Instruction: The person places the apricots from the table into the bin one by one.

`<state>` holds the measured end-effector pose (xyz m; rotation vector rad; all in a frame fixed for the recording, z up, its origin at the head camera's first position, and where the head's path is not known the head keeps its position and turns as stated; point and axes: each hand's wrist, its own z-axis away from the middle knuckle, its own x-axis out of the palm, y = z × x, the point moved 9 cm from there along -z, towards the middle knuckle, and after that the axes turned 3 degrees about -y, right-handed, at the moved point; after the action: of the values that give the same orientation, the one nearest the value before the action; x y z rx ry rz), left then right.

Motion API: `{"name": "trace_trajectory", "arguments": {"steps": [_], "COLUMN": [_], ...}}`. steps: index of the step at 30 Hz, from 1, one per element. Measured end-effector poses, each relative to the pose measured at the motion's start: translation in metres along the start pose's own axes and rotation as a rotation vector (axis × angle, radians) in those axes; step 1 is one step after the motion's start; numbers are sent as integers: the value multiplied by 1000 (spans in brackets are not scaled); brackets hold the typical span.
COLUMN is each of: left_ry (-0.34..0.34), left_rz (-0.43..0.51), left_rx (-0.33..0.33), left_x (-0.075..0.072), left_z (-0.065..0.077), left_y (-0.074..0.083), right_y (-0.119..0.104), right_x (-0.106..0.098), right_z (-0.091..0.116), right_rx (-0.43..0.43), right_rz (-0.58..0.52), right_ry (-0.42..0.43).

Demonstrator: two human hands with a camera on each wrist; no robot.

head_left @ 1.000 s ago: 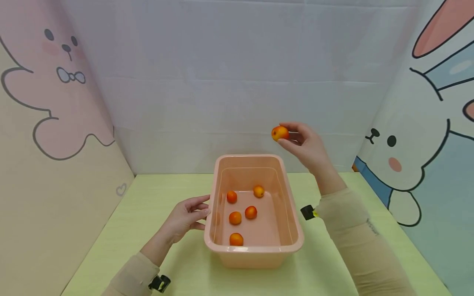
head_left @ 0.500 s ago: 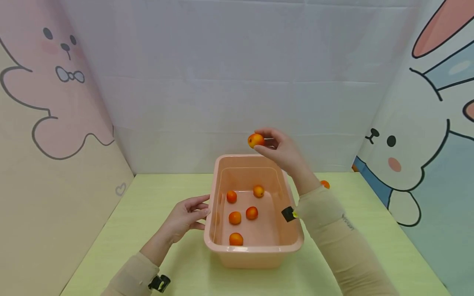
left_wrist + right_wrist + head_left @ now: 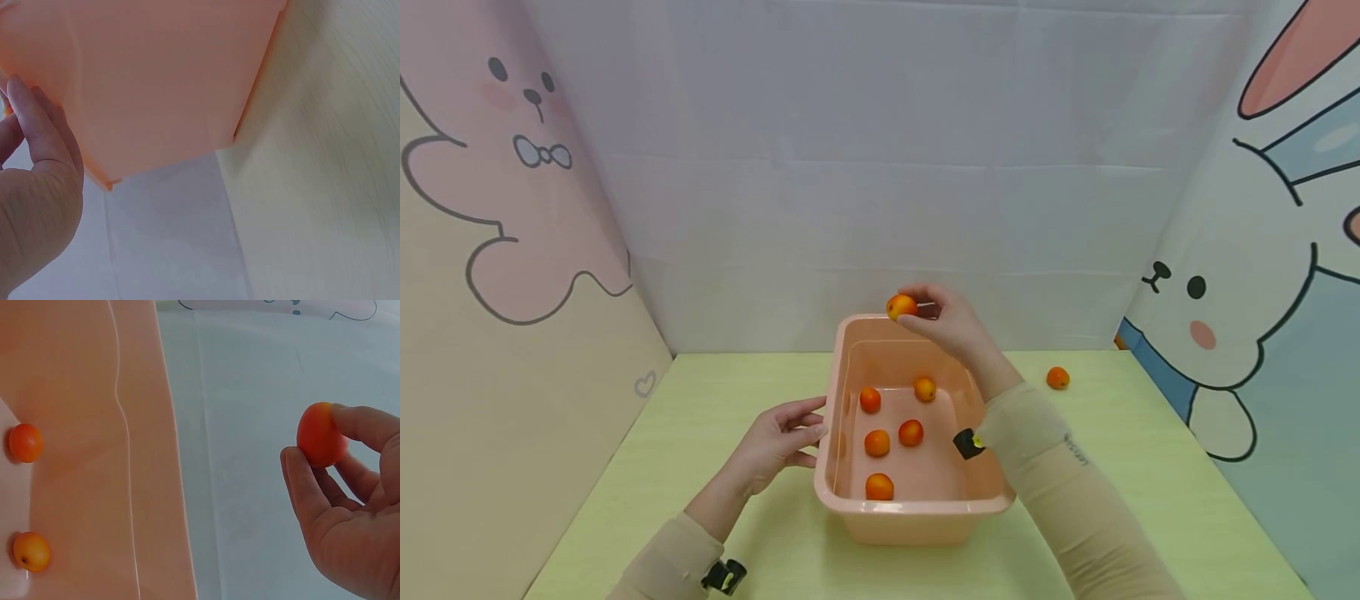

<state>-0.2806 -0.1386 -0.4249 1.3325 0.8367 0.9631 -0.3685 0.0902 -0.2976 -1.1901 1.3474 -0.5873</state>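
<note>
My right hand [image 3: 951, 325] pinches a small orange-red fruit [image 3: 901, 307] with a yellow end and a dark spot. Fingers and thumb hold it at the far rim of a peach plastic tub [image 3: 917, 506]. In the right wrist view, the held fruit [image 3: 322, 434] shows between thumb and fingertips. My left hand [image 3: 778, 442] touches the tub's left rim with extended fingers; the left wrist view shows the hand [image 3: 40, 175] against the outer wall. Inside the tub lie several similar fruits, including a near one [image 3: 879, 487] and a yellower one [image 3: 924, 388].
One more orange fruit [image 3: 1057, 378] lies on the pale green table [image 3: 752, 542], right of the tub near the back edge. A white sheet [image 3: 880, 167] hangs behind. Cartoon-printed panels stand at left [image 3: 512, 400] and right [image 3: 1292, 350].
My right hand has moved left and down with the fruit, from the tub's right side to over its far end. The fruit on the table has come into view. The left hand stays put.
</note>
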Motion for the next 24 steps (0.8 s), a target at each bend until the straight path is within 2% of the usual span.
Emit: {"name": "trace_trajectory", "arguments": {"steps": [11, 18, 24], "left_ry": [-2, -1, -3], "left_rz": [-2, -2, 2], "left_rx": [2, 4, 5], "left_x": [2, 2, 2], "left_z": [0, 1, 1], "left_y": [-1, 0, 0], "right_y": [28, 40, 50], "right_x": [14, 16, 17], "right_z": [-4, -6, -8], "right_rx": [83, 121, 178], "right_rz": [3, 46, 39], "right_ry": [-30, -22, -16]}}
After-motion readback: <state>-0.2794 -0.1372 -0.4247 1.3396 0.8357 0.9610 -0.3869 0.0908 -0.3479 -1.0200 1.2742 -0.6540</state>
